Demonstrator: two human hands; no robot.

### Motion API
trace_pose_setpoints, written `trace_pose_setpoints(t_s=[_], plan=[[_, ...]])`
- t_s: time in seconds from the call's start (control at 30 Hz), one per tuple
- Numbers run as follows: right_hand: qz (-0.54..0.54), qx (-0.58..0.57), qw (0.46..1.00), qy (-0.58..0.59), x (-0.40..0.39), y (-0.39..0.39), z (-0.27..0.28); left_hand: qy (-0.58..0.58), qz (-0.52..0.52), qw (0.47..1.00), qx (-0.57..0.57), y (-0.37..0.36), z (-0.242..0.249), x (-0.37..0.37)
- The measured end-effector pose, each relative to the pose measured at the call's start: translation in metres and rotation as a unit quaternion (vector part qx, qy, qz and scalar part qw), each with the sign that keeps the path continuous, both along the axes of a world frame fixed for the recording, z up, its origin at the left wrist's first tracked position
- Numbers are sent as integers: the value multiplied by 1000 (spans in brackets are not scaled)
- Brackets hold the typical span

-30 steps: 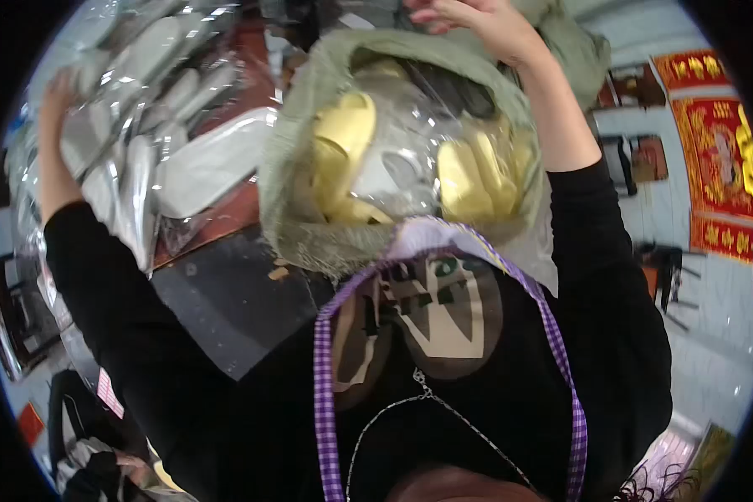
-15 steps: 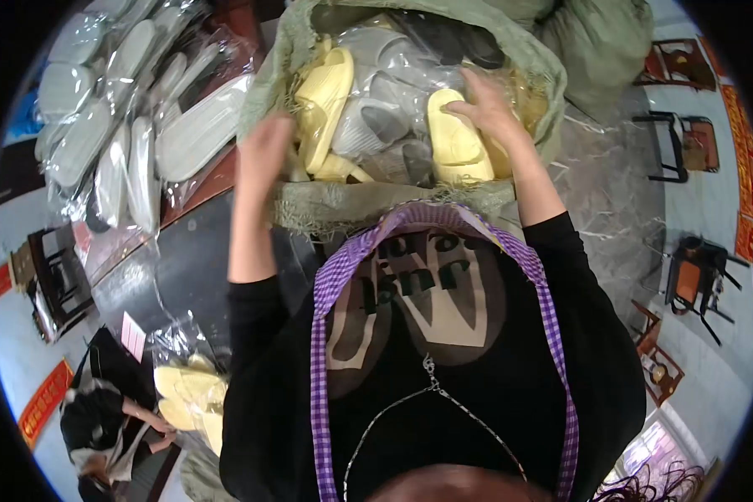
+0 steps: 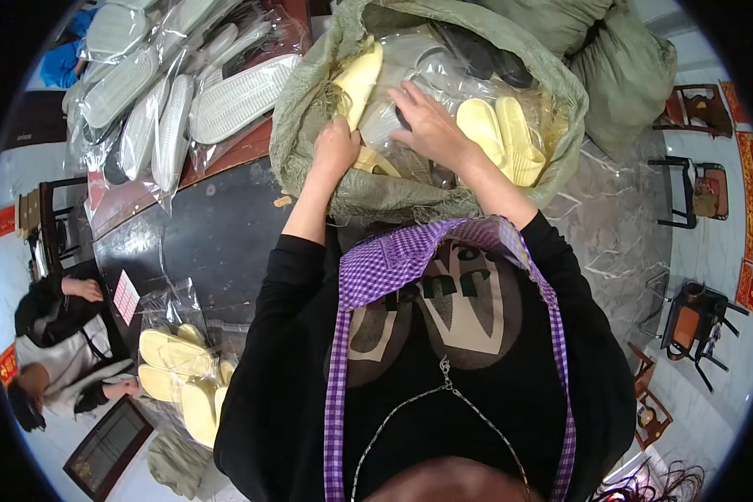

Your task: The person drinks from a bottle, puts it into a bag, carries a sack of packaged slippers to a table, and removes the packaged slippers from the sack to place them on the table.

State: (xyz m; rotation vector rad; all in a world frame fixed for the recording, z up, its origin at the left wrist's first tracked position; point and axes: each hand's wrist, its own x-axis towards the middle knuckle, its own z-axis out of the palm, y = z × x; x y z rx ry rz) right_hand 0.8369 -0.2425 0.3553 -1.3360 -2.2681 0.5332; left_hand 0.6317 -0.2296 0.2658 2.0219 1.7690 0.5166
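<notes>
A green woven sack (image 3: 297, 138) stands with its mouth wide, packed with slippers in clear plastic. At its near left rim my left hand (image 3: 335, 149) is closed on the lower end of a yellow slipper (image 3: 363, 84), which tilts upward along the sack's side. My right hand (image 3: 433, 130) lies over the middle of the load with fingers spread, above grey slippers (image 3: 379, 117) in clear wrap. To its right rests a pair of yellow slippers (image 3: 502, 138) side by side. Black slippers (image 3: 477, 54) show at the far side of the sack.
Bagged grey-white slippers (image 3: 176, 109) are heaped on the table (image 3: 201, 226) at left. Bagged yellow slippers (image 3: 180, 368) lie at lower left, near another person (image 3: 63, 343). More full sacks (image 3: 619, 71) stand behind on the right. Chairs (image 3: 699, 192) line the right side.
My right hand has moved left from the yellow pair to the middle of the sack. My left hand has come in to the yellow slipper. The other person has shifted posture.
</notes>
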Motion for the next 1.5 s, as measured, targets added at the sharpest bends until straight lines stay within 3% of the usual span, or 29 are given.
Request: trace_pose_setpoints(t_s=[0.07,0.13,0.17,0.2,0.23,0.3,0.37,0.47,0.6,0.77,0.8,0.9,0.93,1.07,1.33,1.43,1.5], plan=[[-5,-26,999,43,-1,-4,-6,0,17,1000,17,4,24,-1],[-26,-65,992,101,7,-4,-6,-135,44,990,-12,9,62,-6],[-66,-137,978,140,11,-6,-3,-200,53,978,-28,8,83,-8],[-105,-206,956,179,15,-10,2,-316,76,944,-64,5,100,-10],[-144,-273,926,216,22,-11,7,-476,75,870,-102,8,99,-14],[-125,-271,893,337,32,-16,-8,-681,48,716,-145,2,95,-20],[-98,-316,815,475,34,-24,-9,-726,72,669,-146,-16,109,-10],[-115,-322,784,519,25,-30,-9,-804,29,569,-173,-28,80,-10],[-193,-312,774,516,19,-8,-33,-848,-11,499,-177,-42,71,-11],[-130,-373,730,558,10,23,-38,-850,-42,495,-174,-52,77,-16],[-71,-404,704,580,12,31,-51,-851,-49,492,-177,-53,79,-17],[-33,-480,664,573,-7,14,-29,-843,-40,513,-156,-59,78,-19],[-18,-514,627,586,-12,13,-34,-843,-41,513,-158,-61,80,-19],[-54,-447,609,653,-22,-5,-26,-836,-35,532,-130,-67,89,-21],[-42,-372,637,674,1,-14,11,-810,-8,579,-91,-76,98,-30],[-49,-366,688,625,7,-14,19,-780,20,616,-108,-77,92,-35],[-55,-354,708,608,5,-15,26,-792,15,602,-102,-80,96,-34]])
